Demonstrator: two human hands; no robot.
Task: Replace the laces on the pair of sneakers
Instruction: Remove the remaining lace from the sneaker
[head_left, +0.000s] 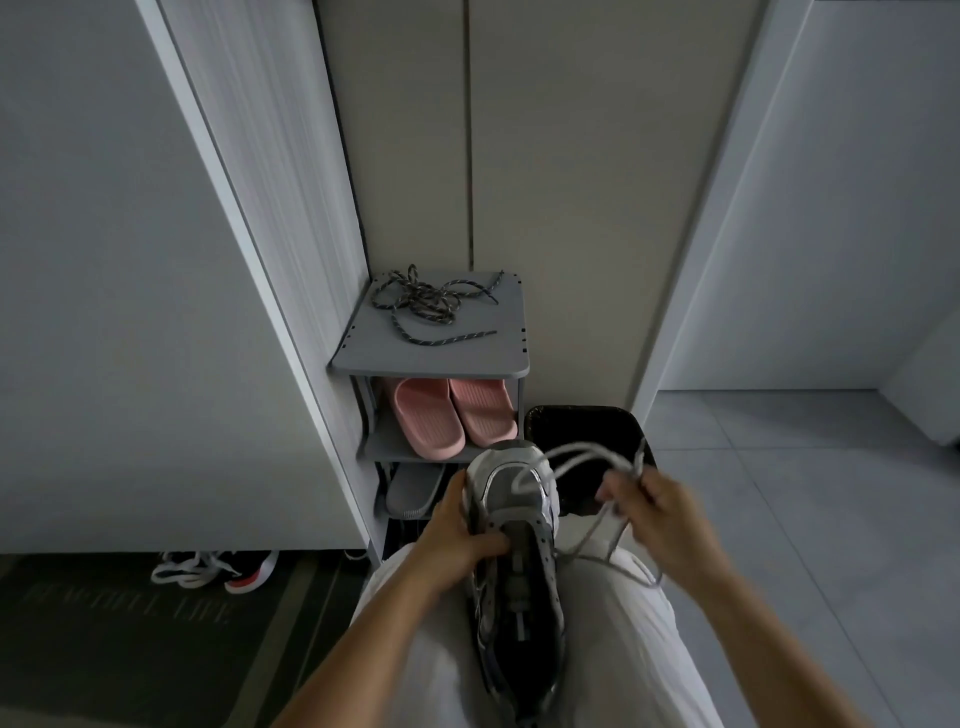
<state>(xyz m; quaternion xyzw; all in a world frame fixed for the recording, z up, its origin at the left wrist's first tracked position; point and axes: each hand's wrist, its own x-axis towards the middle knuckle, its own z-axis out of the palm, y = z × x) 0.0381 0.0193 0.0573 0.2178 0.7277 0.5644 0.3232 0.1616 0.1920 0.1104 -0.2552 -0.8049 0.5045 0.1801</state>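
Head view gives us the grey-and-white sneaker (519, 551) lying lengthwise on our lap, toe pointing far toward the rack, heel near us, opening facing up. Our left hand (457, 540) grips it from the left at the forefoot, with the fingers curled over the upper beside the eyelet row. Our right hand (660, 512) is raised just right of the toe, its fingers closed in a pinch on the pale grey lace (574, 454). The hand is blurred, so we cannot tell which fingers do the pinching. The lace arcs in loose loops from the sneaker's toe area up to that hand. Another strand drops from the hand and trails across our right thigh beside the shoe. Our light trousers (618, 654) lie under it all.

Just beyond the toe a black bin (576, 413) stands on the floor. It is immediately right of a small grey shoe rack (467, 358) set against pale cabinet doors. On the rack's top lies a loose tangle of dark speckled laces (426, 301). The shelf below holds a pair of pink slippers (452, 415), and the shelf under that a grey slipper (413, 493).

Near left, a dark shoe with a red sole and pale laces (218, 569) sits at the far edge of a dark mat (104, 639). Pale floor tiles (805, 519) spread to the right.
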